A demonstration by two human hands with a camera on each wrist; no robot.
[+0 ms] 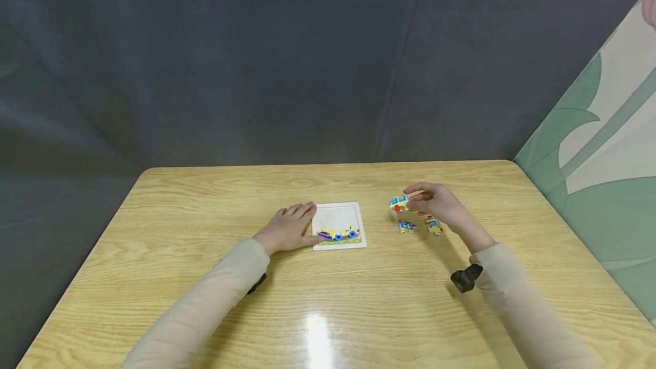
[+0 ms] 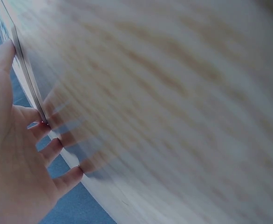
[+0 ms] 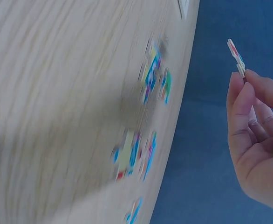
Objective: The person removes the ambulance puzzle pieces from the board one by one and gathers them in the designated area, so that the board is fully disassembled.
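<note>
A square white puzzle board lies mid-table, its lower strip filled with yellow, blue and green picture pieces. Against its left edge rests my left hand, fingers extended, the thumb at the lower left corner. The left wrist view shows that hand's fingertips touching the tabletop and the board's thin edge. Raised above the table to the right of the board, my right hand pinches a jigsaw puzzle piece coloured yellow, blue and red. In the right wrist view this piece is seen nearly edge-on between thumb and finger.
Below the right hand lie several loose puzzle pieces, blurred in the right wrist view, where a pale-backed piece also shows. They sit on a wooden table. Behind it hangs a dark curtain; a patterned wall borders the right side.
</note>
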